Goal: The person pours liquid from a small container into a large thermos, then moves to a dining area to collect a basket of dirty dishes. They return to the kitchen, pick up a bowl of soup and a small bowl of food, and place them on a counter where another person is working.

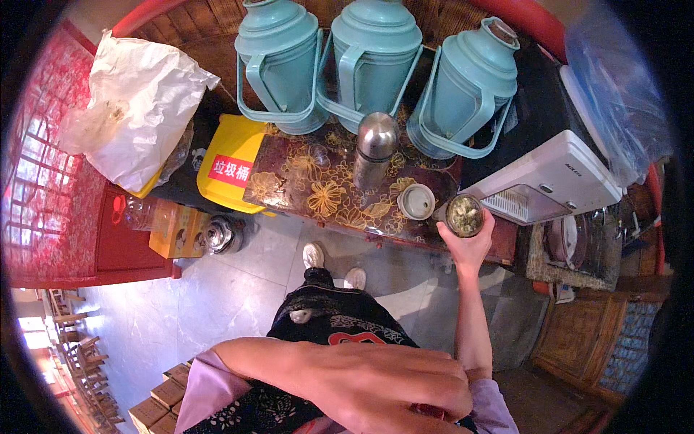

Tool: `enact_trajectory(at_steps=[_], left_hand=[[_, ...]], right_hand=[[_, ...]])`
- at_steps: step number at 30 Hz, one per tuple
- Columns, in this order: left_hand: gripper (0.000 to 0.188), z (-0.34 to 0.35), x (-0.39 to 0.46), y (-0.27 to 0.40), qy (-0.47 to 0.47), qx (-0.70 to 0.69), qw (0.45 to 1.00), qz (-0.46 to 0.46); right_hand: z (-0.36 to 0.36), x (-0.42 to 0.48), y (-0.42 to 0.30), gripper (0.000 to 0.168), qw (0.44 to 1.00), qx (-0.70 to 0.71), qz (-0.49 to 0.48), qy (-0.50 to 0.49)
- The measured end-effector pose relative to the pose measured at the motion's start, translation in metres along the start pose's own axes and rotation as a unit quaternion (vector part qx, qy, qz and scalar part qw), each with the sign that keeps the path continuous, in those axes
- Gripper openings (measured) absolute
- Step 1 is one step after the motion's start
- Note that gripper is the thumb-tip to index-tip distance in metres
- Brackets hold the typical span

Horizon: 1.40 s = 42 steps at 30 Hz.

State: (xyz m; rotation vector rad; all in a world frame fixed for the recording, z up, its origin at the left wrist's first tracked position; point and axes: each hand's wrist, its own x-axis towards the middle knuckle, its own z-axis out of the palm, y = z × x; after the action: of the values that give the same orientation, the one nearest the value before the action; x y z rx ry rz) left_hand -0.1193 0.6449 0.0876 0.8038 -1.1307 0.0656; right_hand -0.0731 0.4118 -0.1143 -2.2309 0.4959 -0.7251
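Observation:
My right hand [470,247] is closed around an open cup [465,216] with leafy contents, at the right part of a floral-patterned tabletop [325,198]. A round pale lid [416,201] lies left of the cup. My left hand [390,380] is raised close to the camera in front of my chest, fingers curled; a small dark red thing shows by its fingers, and whether it is held cannot be told. A steel vacuum flask [375,152] stands upright behind the lid.
Three turquoise thermos jugs [282,70] line the back. A white water dispenser [547,179] stands right, with a yellow bin [225,187] and a crumpled white bag [143,103] to the left. A metal kettle [221,234] and cardboard boxes [149,415] are lower left.

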Motion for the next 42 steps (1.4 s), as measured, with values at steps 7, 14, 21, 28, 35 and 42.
enact_trajectory(at_steps=[7,14,21,28,35,42], left_hand=[[0.035,-0.011,0.009,-0.003,0.007,0.010,0.999,0.052],[0.034,-0.017,0.003,-0.006,-0.025,0.052,0.998,0.022],[0.045,-0.048,-0.041,0.051,0.047,0.184,0.981,-0.027],[0.014,-0.034,-0.053,0.105,0.104,0.337,0.929,0.115],[0.017,-0.036,-0.079,0.162,0.099,0.306,0.945,0.061],[0.020,-0.063,-0.128,0.241,0.102,0.351,0.925,0.106]], right_hand=[[0.003,-0.002,-0.001,0.086,0.999,-0.013,0.032,0.003],[0.000,-0.003,0.004,0.098,0.999,0.010,0.026,-0.028],[-0.042,-0.062,-0.033,0.049,0.958,0.225,-0.163,0.063],[-0.073,-0.100,-0.223,0.024,0.696,0.580,-0.038,-0.422],[-0.036,-0.097,-0.243,0.026,0.440,0.684,-0.206,-0.545],[-0.005,-0.148,-0.321,0.019,0.522,0.619,-0.383,-0.445]])
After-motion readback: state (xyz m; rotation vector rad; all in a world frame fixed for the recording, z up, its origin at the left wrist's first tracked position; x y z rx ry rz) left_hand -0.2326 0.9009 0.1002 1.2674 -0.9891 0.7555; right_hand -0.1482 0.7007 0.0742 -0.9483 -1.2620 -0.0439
